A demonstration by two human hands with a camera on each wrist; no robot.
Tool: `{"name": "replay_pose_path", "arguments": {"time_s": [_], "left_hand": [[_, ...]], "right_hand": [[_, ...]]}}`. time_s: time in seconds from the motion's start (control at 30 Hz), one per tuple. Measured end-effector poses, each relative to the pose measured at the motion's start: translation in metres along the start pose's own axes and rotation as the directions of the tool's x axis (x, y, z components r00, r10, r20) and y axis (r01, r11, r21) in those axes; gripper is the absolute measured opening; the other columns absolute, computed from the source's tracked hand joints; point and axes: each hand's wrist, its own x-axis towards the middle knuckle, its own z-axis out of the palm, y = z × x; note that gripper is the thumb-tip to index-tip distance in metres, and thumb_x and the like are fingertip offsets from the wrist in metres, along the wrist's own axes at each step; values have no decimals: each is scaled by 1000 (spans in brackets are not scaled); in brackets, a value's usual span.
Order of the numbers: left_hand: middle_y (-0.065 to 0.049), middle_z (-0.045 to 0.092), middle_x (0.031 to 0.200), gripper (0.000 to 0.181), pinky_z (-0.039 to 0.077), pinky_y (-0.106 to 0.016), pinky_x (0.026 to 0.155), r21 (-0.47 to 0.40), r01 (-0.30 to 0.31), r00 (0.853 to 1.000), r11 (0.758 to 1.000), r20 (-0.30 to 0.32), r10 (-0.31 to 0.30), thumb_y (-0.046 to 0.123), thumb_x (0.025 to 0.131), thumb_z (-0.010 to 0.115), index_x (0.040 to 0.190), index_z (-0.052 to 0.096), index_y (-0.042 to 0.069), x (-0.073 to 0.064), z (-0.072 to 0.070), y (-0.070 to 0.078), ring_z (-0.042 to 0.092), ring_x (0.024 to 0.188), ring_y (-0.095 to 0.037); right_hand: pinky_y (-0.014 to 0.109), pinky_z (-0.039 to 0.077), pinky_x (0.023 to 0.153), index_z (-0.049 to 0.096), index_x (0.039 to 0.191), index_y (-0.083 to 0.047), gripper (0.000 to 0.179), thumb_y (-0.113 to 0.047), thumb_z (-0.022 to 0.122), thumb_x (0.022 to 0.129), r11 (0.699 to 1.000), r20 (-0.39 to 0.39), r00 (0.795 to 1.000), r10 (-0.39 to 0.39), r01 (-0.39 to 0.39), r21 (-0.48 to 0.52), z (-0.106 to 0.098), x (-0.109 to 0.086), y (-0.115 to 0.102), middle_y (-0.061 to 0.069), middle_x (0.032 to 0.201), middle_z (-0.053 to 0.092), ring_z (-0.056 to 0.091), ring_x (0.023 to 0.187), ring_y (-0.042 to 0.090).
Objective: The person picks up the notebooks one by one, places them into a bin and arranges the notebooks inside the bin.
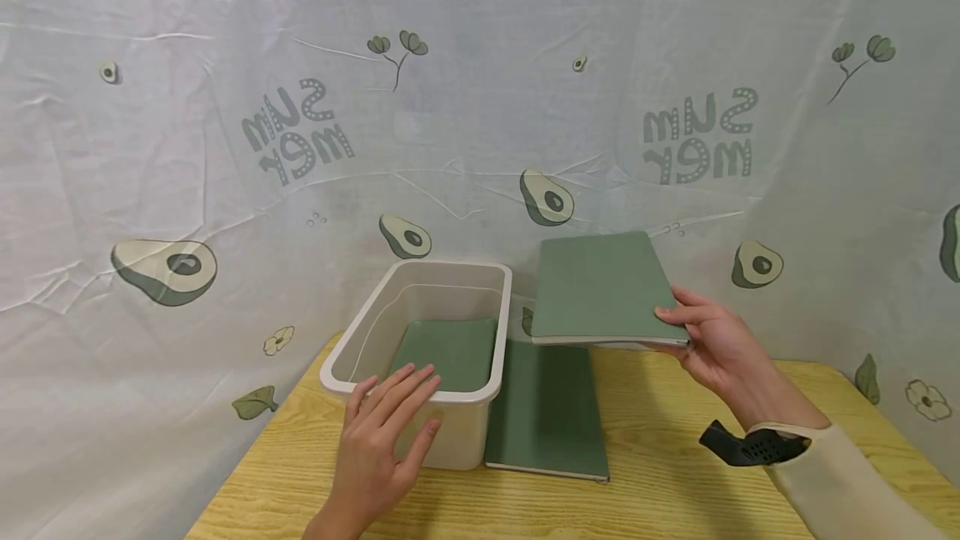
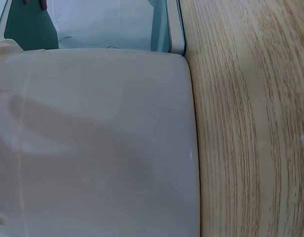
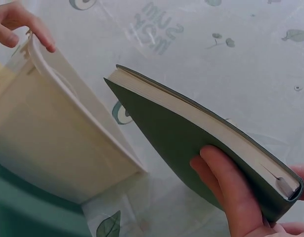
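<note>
My right hand (image 1: 716,344) holds a green hardcover notebook (image 1: 600,286) by its right corner, thumb on the cover and fingers beneath. The notebook is raised above the table, right of a white plastic bin (image 1: 461,432). In the right wrist view, the page edges and a ribbon end at one corner show on the held notebook (image 3: 176,123). With extended fingers, my left hand (image 1: 382,440) rests on the bin's near rim. Another green notebook (image 1: 450,348) lies inside the bin. The left wrist view is mostly filled by the bin's wall (image 2: 107,123).
A further green notebook (image 1: 551,415) lies flat on the wood-grain table (image 1: 660,473), right beside the bin. Behind the table hangs a pale curtain (image 1: 465,132) printed with avocados and lettering. A dark band (image 1: 753,446) circles my right wrist.
</note>
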Motion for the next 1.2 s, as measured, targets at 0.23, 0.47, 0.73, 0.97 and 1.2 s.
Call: {"name": "replay_pose_path", "arguments": {"time_s": [0.23, 0.47, 0.73, 0.97, 1.2], "left_hand": [[-6, 73, 138, 43, 26, -40, 122, 4, 5, 1000, 1000, 12, -6, 44, 109, 56, 139, 71, 17, -1, 0, 1, 64, 131, -28], [-7, 74, 138, 42, 27, -42, 121, 8, 1, 1000, 1000, 5, -1, 42, 109, 57, 138, 72, 15, 1, 0, 1, 65, 130, -29], [-6, 74, 138, 43, 26, -41, 122, 14, 4, 1000, 1000, 7, -4, 43, 109, 57, 137, 73, 14, 1, 1, 2, 65, 130, -29], [-7, 73, 138, 44, 26, -41, 122, 20, 0, 1000, 1000, 11, 0, 44, 109, 56, 137, 72, 14, 0, 3, 2, 64, 131, -28], [-7, 73, 137, 44, 26, -41, 122, 22, -6, 1000, 1000, 1, 6, 44, 109, 56, 136, 73, 13, 0, 4, 1, 64, 131, -28]], "right_hand": [[37, 64, 88, -12, 170, -23, 90, 5, 47, 109, 1000, 6, 1000, -20, 20, 4, 5, 6, 1, 8, 173, 28, 76, 107, 6], [32, 63, 90, -13, 170, -19, 83, 3, 40, 110, 997, 11, 999, -35, 35, -64, 12, 12, 5, 10, 180, -13, 72, 106, 0], [30, 62, 92, -6, 171, -14, 78, 2, 40, 111, 995, 17, 998, -52, 53, -88, 24, 19, 10, 13, 180, -3, 71, 109, -2], [29, 61, 94, -7, 171, -17, 79, 1, 41, 111, 995, 16, 999, -40, 42, -88, 34, 25, 12, 10, 181, -1, 70, 109, -3], [29, 62, 92, -1, 172, -15, 75, 2, 39, 111, 998, 18, 999, -34, 35, -58, 47, 29, 16, 12, 181, 3, 73, 107, 2]]}}
